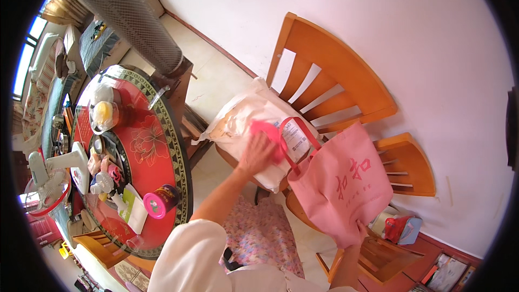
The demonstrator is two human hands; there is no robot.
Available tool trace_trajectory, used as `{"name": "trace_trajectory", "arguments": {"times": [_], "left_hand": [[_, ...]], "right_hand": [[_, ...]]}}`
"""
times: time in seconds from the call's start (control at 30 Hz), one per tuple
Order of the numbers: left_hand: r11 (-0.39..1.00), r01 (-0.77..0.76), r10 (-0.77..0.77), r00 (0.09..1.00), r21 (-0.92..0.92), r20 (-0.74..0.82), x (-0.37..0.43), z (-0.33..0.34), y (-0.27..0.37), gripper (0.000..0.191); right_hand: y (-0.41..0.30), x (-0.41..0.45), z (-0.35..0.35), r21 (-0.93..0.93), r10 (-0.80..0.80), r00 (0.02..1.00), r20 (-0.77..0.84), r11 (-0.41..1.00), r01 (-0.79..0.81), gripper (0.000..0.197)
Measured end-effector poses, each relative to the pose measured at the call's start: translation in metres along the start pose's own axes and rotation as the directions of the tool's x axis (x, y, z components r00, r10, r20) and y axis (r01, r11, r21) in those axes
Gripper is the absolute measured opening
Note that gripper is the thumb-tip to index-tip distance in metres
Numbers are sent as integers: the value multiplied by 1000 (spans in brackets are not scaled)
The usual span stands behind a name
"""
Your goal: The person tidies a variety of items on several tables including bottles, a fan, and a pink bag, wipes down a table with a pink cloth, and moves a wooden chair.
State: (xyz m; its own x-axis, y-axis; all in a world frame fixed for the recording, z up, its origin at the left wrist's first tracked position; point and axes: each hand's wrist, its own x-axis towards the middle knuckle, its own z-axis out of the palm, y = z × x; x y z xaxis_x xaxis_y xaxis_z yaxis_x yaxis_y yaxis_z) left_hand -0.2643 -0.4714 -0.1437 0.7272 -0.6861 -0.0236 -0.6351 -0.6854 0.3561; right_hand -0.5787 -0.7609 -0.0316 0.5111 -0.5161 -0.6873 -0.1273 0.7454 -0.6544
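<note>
My left hand (pixel 259 150) is blurred over a bright pink cloth (pixel 279 152), holding it against a large white plastic mailing bag (pixel 235 115). A printed label is stuck on the mailing bag, which lies on the seat of a wooden chair (pixel 332 73). In my right hand (pixel 360 233) is the lower corner of a pink tote bag (pixel 344 182), tilted with its red handles (pixel 298 123) towards the mailing bag. The tote bears red writing on its side. Its inside is hidden from view.
To the left stands a round red-topped table (pixel 150 146) with a pink-lidded tin (pixel 160 202), a small fan (pixel 103 182) and wrapped items. Behind it rises a mesh-covered cylinder (pixel 134 20). More wooden chairs (pixel 405 166) stand along the white wall (pixel 438 69) at right.
</note>
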Motion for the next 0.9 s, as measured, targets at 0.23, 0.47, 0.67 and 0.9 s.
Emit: {"name": "trace_trajectory", "arguments": {"times": [0.23, 0.47, 0.67, 0.9], "left_hand": [[960, 276, -280, 945, -48, -170, 103, 0, -10, 34], [915, -404, 403, 915, 17, 27, -27, 35, 63, 37], [939, 233, -269, 955, -253, -122, -113, 7, -2, 42], [419, 514, -902, 328, -749, -279, -81, 6, -67, 35]], "right_hand": [[8, 4, 9, -19, 179, 696, -695, 964, -267, 49], [11, 15, 21, 151, 157, 976, 151, 972, -180, 44], [54, 38, -36, 72, 198, 943, 268, 972, -224, 44], [99, 58, -4, 19, 375, 881, 287, 918, -397, 41]]}}
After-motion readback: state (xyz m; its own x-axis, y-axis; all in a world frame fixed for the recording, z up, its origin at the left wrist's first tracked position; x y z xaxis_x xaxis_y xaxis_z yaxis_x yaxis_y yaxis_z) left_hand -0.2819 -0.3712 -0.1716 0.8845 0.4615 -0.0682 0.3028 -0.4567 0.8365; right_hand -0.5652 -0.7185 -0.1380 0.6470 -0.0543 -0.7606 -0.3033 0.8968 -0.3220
